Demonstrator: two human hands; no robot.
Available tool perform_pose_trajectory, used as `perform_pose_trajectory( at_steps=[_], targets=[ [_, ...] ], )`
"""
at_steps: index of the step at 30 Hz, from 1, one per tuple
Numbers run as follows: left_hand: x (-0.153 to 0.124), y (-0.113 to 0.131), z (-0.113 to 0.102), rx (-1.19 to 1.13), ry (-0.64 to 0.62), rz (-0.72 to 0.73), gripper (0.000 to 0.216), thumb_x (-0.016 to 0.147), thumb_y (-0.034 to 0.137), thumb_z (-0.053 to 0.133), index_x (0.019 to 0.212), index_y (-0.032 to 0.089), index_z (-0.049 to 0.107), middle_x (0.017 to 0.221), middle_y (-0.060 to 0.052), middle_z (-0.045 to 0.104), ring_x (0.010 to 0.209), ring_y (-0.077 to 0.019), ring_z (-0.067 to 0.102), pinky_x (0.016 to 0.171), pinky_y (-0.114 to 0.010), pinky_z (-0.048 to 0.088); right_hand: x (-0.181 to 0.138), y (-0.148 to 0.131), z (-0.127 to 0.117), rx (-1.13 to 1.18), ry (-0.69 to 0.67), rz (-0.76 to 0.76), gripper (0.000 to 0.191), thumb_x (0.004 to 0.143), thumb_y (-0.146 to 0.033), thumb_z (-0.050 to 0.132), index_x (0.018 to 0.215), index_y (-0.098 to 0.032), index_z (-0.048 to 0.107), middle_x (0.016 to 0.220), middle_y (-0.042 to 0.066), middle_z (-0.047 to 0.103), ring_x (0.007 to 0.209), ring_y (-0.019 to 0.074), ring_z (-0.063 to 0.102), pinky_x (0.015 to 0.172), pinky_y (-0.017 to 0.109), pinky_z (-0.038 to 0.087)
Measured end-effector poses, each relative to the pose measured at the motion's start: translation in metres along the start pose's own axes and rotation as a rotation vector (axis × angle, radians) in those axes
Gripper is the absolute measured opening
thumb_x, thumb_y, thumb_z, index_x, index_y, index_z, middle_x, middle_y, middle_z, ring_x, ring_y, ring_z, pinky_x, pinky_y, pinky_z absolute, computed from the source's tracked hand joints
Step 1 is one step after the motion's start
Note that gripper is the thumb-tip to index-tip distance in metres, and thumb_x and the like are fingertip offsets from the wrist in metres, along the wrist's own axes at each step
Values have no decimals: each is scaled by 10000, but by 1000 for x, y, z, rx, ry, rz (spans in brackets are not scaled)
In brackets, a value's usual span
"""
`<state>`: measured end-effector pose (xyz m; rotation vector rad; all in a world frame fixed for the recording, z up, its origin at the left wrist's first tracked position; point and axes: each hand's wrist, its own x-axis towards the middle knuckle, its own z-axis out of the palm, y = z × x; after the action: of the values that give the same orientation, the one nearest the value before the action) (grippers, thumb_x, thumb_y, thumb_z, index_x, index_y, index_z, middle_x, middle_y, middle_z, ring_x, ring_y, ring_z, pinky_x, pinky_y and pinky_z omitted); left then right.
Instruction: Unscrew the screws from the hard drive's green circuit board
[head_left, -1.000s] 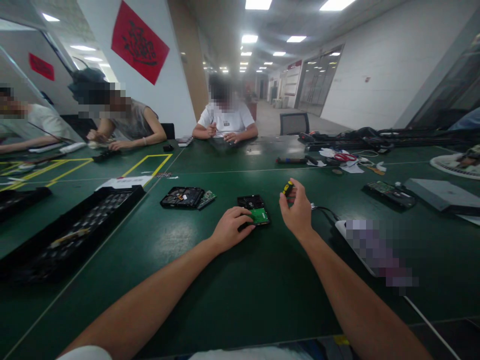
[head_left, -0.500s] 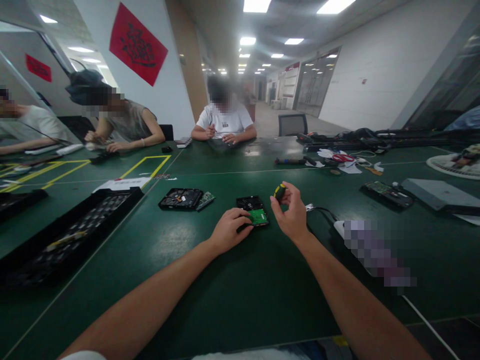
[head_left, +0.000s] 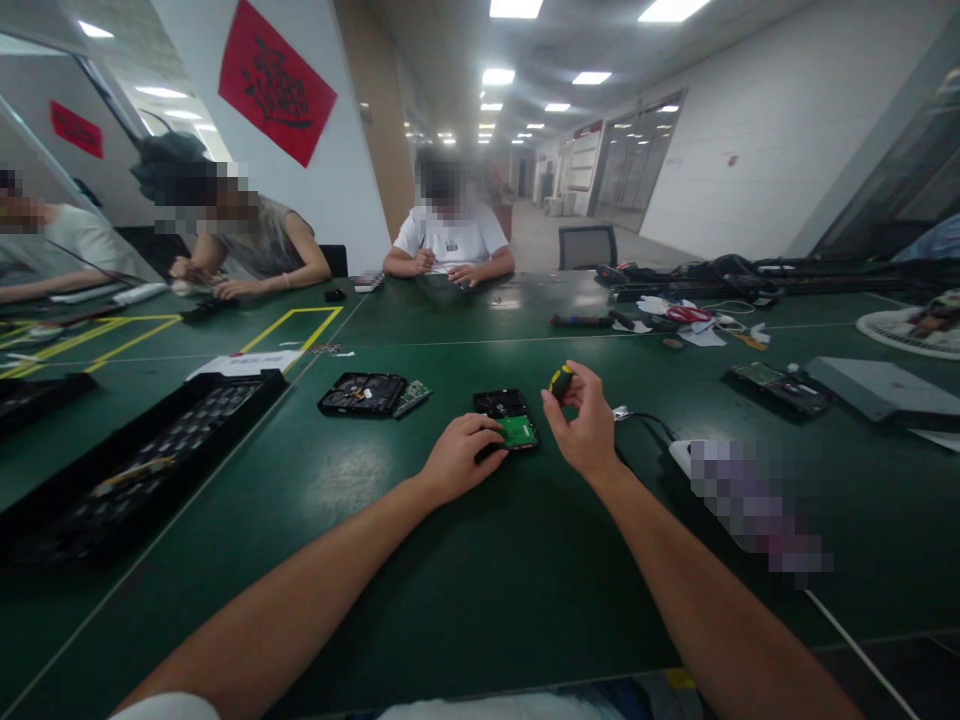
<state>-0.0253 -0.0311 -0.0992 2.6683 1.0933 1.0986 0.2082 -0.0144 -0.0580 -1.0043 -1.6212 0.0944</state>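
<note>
The left hand (head_left: 457, 462) lies on the desk (head_left: 480, 590) about midway between its left and right edges. Its fingers are curled over the near left corner of a hard drive (head_left: 501, 405) and hold it flat. The drive lies with its green circuit board (head_left: 519, 432) facing up at the end nearer the person. Just to the right of it the right hand (head_left: 586, 428) is raised off the desk and pinches the stubby black-and-yellow handle of a screwdriver (head_left: 560, 380) between thumb and fingertips. The tip is hidden, so where it points cannot be told.

The drive looks like a dense, stiff metal block, heavy for what it is and unlikely to slide on the matte desk. Its bare board is the fragile part, so the metal side edges seem the safer place to grip. The screwdriver looks light and rigid, and its short, thick handle suits a fingertip pinch.

By count there are two drives near the middle of the desk: the one under the hand and a second drive (head_left: 362, 394), well apart to the left, with one loose board (head_left: 413, 397) touching its right side. A further board assembly (head_left: 777, 386) lies toward the right edge. One long black tray (head_left: 142, 455) runs along the left side. One screwdriver is in hand. Three other people sit along the far and left edges, their hands busy with their own things.
</note>
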Motion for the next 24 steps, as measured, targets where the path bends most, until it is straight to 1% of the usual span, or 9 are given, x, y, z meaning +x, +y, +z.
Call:
perform_pose_trajectory(
  at_steps=[7,14,19,24],
  targets=[
    [1,1,-1,4,5,-1,166,880,305,655,1016,218,691,1126,-83,682,1064,-240,624,940,-453,505,0,1,0,-3,-5,-14,555,902,-375,639,1395,-242,421,1117,96,628,857,201,647,749,390,615],
    [0,0,1,-4,26,-6,134,884,302,649,973,214,696,1110,-83,687,1048,-240,633,929,-451,511,0,-2,0,-7,-25,-29,555,900,-334,637,1399,-237,415,1139,103,628,859,199,652,758,384,611],
    [0,-1,2,-5,29,-5,137,879,295,653,983,217,697,1098,-82,689,1037,-236,635,926,-454,512,1,-3,-3,-28,-54,-51,540,911,-322,603,1410,-242,415,1229,125,593,878,209,646,762,400,608],
    [1,-1,2,-11,38,-6,126,877,295,653,970,218,692,1088,-80,689,1029,-232,636,920,-448,514,0,-2,-3,-37,-50,-46,589,906,-305,597,1449,-235,379,1241,129,597,871,211,647,783,409,600]
  ],
)
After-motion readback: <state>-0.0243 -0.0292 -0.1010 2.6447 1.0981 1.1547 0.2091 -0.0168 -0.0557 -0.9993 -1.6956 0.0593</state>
